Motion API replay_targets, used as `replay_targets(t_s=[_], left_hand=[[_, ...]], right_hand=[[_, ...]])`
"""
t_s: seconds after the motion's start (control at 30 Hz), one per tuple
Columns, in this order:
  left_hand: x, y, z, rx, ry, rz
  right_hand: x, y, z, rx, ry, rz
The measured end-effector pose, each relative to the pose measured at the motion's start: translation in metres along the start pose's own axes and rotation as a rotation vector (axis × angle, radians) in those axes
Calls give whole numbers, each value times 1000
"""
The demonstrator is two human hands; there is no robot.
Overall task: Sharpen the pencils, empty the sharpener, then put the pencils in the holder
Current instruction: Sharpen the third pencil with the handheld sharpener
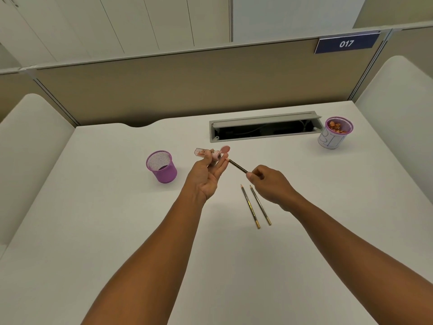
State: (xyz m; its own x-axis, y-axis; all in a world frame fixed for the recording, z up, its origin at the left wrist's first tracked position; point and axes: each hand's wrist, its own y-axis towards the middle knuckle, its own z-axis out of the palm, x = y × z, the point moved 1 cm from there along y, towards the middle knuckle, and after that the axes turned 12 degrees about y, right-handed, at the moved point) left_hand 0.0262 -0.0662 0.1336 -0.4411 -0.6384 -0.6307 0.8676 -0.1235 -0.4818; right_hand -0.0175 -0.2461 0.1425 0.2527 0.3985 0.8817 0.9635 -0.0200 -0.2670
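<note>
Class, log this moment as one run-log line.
left hand: holds sharpener | right hand: holds pencil | two pencils: on desk | holder: empty

A white desk fills the lower view, closed in by a beige partition at the back and white rounded side panels on either side. A grey cable tray with its lid raised is set into the desk near the partition. A blue sign reading 017 hangs on the partition's top right.
</note>
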Motion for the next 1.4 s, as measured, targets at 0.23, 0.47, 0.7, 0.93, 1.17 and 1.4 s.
replay_targets(t_s=[0.23,0.47,0.7,0.93,1.17,1.4], left_hand=[[-2,0,-2,1,5,-3],[-2,2,-3,-11,34,1],[0,2,-3,-12,64,0],[3,3,-4,-4,105,2],[5,4,-6,-22,146,-4],[6,5,-6,-17,170,1]], right_hand=[[-8,1,5,-23,43,-22],[-10,1,8,-64,30,-77],[-12,0,9,-58,42,-64],[-16,-3,12,-41,65,-31],[-18,-3,15,-29,72,-13],[-13,-1,14,-21,43,-52]])
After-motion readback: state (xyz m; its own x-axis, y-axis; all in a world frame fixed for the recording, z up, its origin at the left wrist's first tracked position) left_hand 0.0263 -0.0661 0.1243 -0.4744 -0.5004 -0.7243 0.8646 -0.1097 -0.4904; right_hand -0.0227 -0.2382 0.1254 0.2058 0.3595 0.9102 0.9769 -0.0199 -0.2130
